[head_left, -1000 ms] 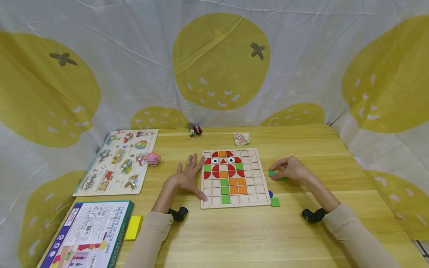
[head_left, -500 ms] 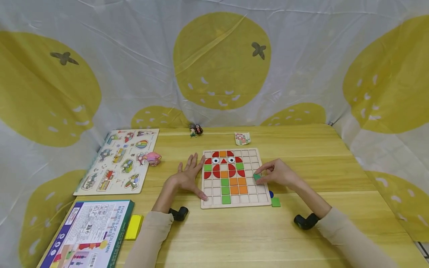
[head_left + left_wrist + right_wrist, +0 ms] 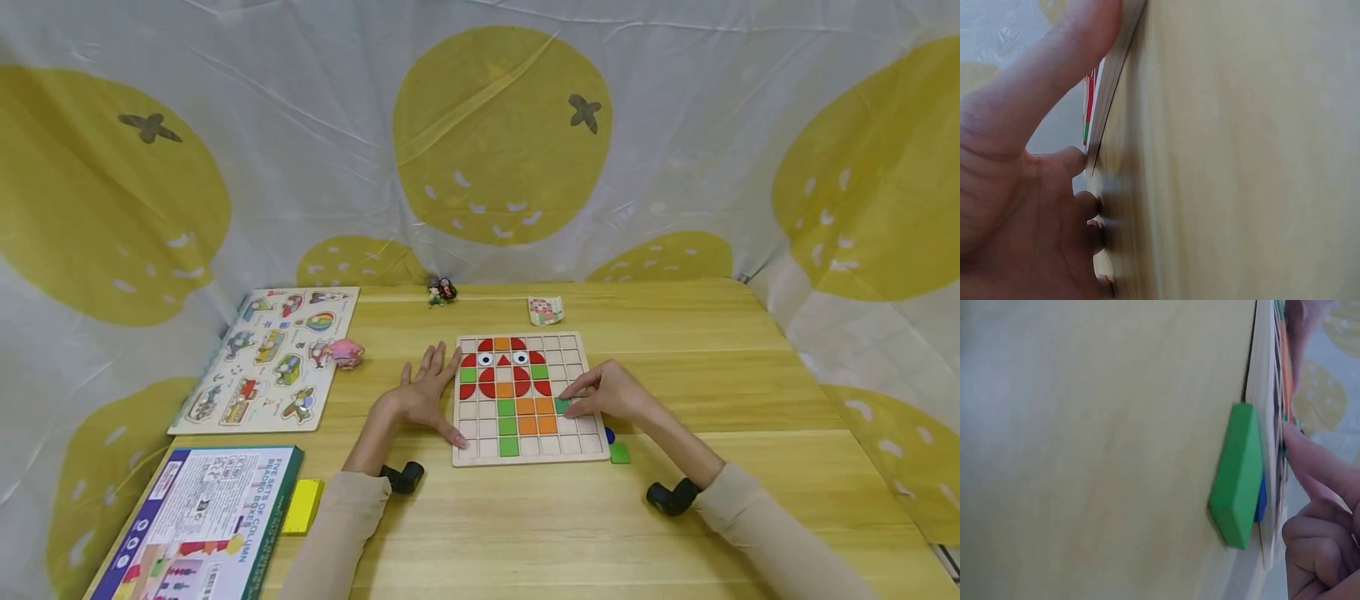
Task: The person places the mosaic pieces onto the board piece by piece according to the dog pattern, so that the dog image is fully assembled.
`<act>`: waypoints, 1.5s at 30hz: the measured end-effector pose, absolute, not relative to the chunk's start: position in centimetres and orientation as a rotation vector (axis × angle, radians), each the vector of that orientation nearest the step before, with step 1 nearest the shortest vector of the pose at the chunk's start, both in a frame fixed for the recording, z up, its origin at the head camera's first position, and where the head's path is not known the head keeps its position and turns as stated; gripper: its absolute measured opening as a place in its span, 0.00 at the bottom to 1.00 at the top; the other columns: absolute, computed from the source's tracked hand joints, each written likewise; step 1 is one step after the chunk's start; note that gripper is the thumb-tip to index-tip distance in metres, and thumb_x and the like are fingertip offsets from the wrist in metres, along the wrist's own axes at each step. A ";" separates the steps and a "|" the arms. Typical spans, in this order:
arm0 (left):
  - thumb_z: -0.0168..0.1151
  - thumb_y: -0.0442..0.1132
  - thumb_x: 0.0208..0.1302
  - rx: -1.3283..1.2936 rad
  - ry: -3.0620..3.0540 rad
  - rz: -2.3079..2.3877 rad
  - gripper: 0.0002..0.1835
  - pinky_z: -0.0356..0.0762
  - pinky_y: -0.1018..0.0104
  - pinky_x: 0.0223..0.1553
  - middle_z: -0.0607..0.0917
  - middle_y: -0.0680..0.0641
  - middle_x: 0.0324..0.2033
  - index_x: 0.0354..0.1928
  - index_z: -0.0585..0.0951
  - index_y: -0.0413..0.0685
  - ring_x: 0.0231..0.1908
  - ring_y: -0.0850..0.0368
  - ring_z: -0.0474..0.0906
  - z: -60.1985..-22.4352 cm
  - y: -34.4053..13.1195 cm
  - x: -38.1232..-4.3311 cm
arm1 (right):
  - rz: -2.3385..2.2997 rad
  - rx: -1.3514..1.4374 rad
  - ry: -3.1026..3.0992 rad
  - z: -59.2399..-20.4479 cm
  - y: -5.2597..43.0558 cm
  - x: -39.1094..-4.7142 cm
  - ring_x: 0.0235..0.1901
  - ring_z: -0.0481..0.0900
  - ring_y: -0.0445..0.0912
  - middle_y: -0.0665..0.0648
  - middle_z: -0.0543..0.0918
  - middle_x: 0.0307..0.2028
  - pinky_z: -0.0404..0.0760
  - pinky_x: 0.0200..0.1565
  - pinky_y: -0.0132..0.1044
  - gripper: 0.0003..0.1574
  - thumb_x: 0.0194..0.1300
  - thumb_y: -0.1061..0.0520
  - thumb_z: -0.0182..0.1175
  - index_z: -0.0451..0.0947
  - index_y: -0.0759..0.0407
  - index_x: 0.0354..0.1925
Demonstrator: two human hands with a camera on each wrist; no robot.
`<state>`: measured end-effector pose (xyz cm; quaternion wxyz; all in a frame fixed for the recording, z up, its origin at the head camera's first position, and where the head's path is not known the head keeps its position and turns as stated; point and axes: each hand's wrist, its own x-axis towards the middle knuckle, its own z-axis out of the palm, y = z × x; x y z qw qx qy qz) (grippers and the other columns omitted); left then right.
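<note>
A wooden grid board (image 3: 483,450) lies on the table with red, orange and light green tiles forming a pattern with two round eyes. My left hand (image 3: 422,402) is spread along its left side, the thumb resting on the near left corner and the index finger touching the edge. Between thumb and index finger, my right hand (image 3: 617,392) pinches a dark green square tile (image 3: 561,406) at the cell just right of the orange squares (image 3: 536,415). Whether the tile lies flat in that cell I cannot tell. In the right wrist view its other fingers are curled.
Beside the board's near right corner lie a light green tile (image 3: 1235,478) and a blue piece (image 3: 610,435). A small pattern card (image 3: 545,311) lies behind the board. Leftward are a picture puzzle (image 3: 262,367), a pink toy (image 3: 347,353), a box (image 3: 202,517) and a yellow block (image 3: 303,507).
My right hand has carried the dark green tile leftward from the table right of the board to a cell beside the orange squares. The left hand has stayed in place.
</note>
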<state>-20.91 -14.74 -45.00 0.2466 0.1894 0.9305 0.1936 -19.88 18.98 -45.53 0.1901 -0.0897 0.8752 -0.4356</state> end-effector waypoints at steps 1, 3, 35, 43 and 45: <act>0.79 0.65 0.31 0.516 2.536 0.526 0.79 0.24 0.32 0.70 0.26 0.40 0.75 0.77 0.33 0.55 0.75 0.42 0.19 -45.0 -14.7 -20.9 | -1.222 -0.250 2.464 -45.6 18.9 -19.9 0.18 0.57 0.42 0.50 0.78 0.23 0.53 0.22 0.28 0.12 0.46 0.56 0.77 0.89 0.55 0.33; 0.79 0.65 0.31 0.517 2.537 0.525 0.79 0.24 0.32 0.70 0.26 0.40 0.75 0.77 0.33 0.55 0.75 0.42 0.20 -45.0 -14.7 -20.9 | -1.220 -0.272 2.472 -45.6 18.7 -19.9 0.18 0.57 0.42 0.50 0.76 0.22 0.53 0.22 0.28 0.12 0.46 0.56 0.77 0.89 0.55 0.32; 0.79 0.65 0.30 0.514 2.552 0.512 0.79 0.25 0.31 0.69 0.25 0.40 0.75 0.77 0.33 0.55 0.75 0.41 0.20 -45.0 -14.8 -20.9 | -1.202 -0.248 2.423 -45.4 26.2 -18.6 0.16 0.54 0.38 0.46 0.62 0.15 0.57 0.21 0.29 0.18 0.50 0.54 0.74 0.87 0.58 0.41; 0.79 0.66 0.30 0.528 2.558 0.506 0.80 0.26 0.30 0.69 0.26 0.39 0.75 0.77 0.32 0.55 0.75 0.41 0.21 -45.1 -14.6 -20.9 | -1.148 -0.443 2.380 -45.8 26.9 -18.9 0.17 0.60 0.35 0.49 0.70 0.17 0.60 0.21 0.26 0.13 0.49 0.55 0.75 0.86 0.58 0.35; 0.79 0.66 0.29 0.527 2.557 0.508 0.80 0.26 0.30 0.69 0.26 0.39 0.75 0.77 0.33 0.55 0.75 0.41 0.21 -45.1 -14.6 -20.9 | -1.139 -0.441 2.391 -45.8 26.8 -18.9 0.17 0.60 0.36 0.50 0.71 0.18 0.59 0.21 0.27 0.14 0.48 0.54 0.76 0.86 0.58 0.34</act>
